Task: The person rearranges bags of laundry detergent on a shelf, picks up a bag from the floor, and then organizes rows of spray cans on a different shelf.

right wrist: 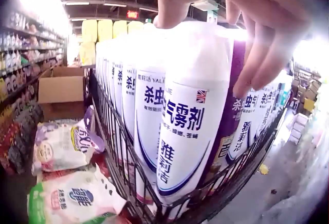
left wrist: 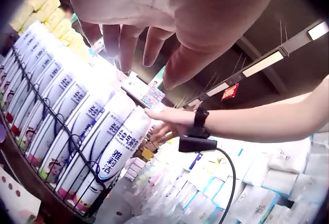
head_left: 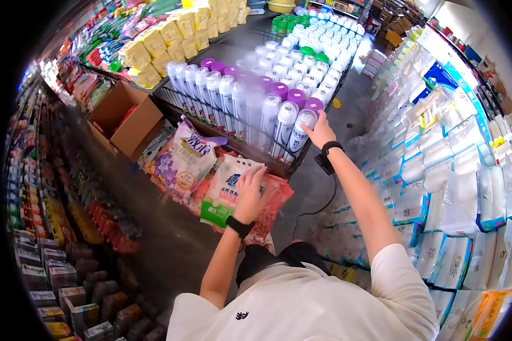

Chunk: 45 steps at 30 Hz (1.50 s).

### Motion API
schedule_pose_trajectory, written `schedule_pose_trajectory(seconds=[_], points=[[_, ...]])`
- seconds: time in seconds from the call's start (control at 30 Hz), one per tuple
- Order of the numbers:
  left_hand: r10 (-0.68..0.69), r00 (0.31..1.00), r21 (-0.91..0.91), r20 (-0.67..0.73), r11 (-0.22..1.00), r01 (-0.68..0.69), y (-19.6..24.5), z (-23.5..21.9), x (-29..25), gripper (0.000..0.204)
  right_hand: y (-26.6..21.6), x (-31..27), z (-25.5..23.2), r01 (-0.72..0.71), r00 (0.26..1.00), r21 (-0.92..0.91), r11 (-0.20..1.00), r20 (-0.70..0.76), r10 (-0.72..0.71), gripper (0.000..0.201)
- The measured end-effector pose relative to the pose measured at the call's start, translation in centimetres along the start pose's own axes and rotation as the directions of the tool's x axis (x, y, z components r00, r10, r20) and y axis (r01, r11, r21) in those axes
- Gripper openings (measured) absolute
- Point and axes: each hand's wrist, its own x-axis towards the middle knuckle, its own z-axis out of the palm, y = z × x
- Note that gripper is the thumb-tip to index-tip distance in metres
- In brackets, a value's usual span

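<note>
My right hand is at the top of a white aerosol insecticide can at the near right corner of a wire rack. In the right wrist view, the thumb lies on the near side of the can's white cap, and the fingers bend down round its far side. My left hand, fingers loosely bent and holding nothing, is over a white and green laundry powder bag. The left wrist view shows its palm and hanging fingers close above. Both wrists wear black bands.
Rows of white cans with some purple caps fill the wire rack. A purple-printed bag and an open cardboard box stand left of it. Wrapped paper packs are stacked on the right. A black cable hangs from the right wrist.
</note>
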Motion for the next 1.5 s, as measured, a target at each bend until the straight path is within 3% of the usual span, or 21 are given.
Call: schedule_pose_trajectory(seconds=[0.07, 0.1, 0.2, 0.27, 0.33, 0.43, 0.57, 0.63, 0.77, 0.93, 1.03, 1.17, 1.27, 1.37, 1.5], points=[[-0.037, 0.999, 0.01, 0.003, 0.999, 0.037, -0.2, -2.2, -2.2, 0.052, 1.2, -0.7, 0.7, 0.016, 0.999, 0.069, 0.997, -0.033, -0.013, 0.075], [-0.048, 0.999, 0.03, -0.007, 0.998, 0.048, 0.0, -3.6, -3.2, 0.051, 1.2, -1.1, 0.5, 0.084, 0.996, 0.091, 0.992, -0.05, -0.08, 0.066], [-0.073, 0.997, 0.075, -0.03, 0.994, 0.075, -0.5, -6.7, -6.9, 0.048, -7.9, -6.9, -7.3, 0.263, 0.965, 0.125, 0.957, -0.017, -0.263, 0.042], [-0.09, 0.996, 0.098, -0.024, 0.991, 0.092, -1.0, -7.9, -8.6, 0.047, -12.9, -11.3, -12.0, 0.584, 0.8, 0.056, 0.81, -0.21, -0.562, 0.021], [-0.112, 0.994, 0.127, 0.012, 0.986, 0.109, -0.8, -9.0, -10.6, 0.046, -17.5, -16.5, -17.1, 0.827, 0.514, -0.072, 0.558, -0.307, -0.801, 0.012], [-0.089, 0.994, 0.061, 0.064, 0.995, 0.085, 0.8, -10.5, -11.5, 0.043, -21.5, -24.9, -22.0, 0.924, 0.244, -0.175, 0.339, -0.411, -0.878, 0.014], [-0.028, 0.989, -0.026, 0.142, 0.999, 0.032, 3.9, -12.9, -13.5, 0.042, -23.8, -34.4, -25.7, 0.937, 0.079, -0.305, 0.172, -0.295, -0.952, 0.013], [0.017, 0.984, -0.046, 0.179, 0.999, -0.009, 5.1, -14.2, -14.9, 0.041, -24.5, -37.9, -26.5, 0.938, 0.067, -0.319, 0.135, -0.216, -0.974, 0.013], [0.042, 0.962, -0.081, 0.268, 0.996, -0.021, 6.0, -16.5, -18.0, 0.042, -25.4, -43.6, -26.9, 0.945, 0.121, -0.294, 0.143, -0.091, -0.988, 0.012], [-0.02, 0.947, -0.098, 0.32, 0.994, 0.054, 4.8, -19.3, -21.2, 0.041, -27.0, -47.2, -25.1, 0.95, 0.221, -0.219, 0.221, -0.023, -0.975, 0.012], [-0.07, 0.939, -0.112, 0.336, 0.987, 0.114, 2.5, -21.2, -21.6, 0.041, -28.0, -47.0, -23.1, 0.941, 0.296, -0.161, 0.297, -0.031, -0.955, 0.012], [-0.104, 0.944, -0.101, 0.312, 0.985, 0.142, -2.2, -24.0, -20.1, 0.04, -29.1, -43.7, -18.3, 0.881, 0.462, -0.045, 0.471, -0.136, -0.876, 0.012], [-0.148, 0.95, -0.094, 0.274, 0.979, 0.179, -6.2, -27.3, -18.4, 0.038, -30.2, -39.8, -12.7, 0.76, 0.641, 0.09, 0.644, -0.27, -0.718, 0.012], [-0.191, 0.945, -0.059, 0.267, 0.975, 0.214, -10.8, -31.2, -17.1, 0.035, -31.5, -36.7, -5.4, 0.477, 0.849, 0.306, 0.824, -0.405, -0.341, 0.013], [-0.196, 0.925, 0.003, 0.324, 0.979, 0.206, -17.1, -35.1, -15.6, 0.031, -33.9, -31.9, 0.5, 0.216, 0.924, 0.344, 0.914, -0.375, -0.077, 0.018]])
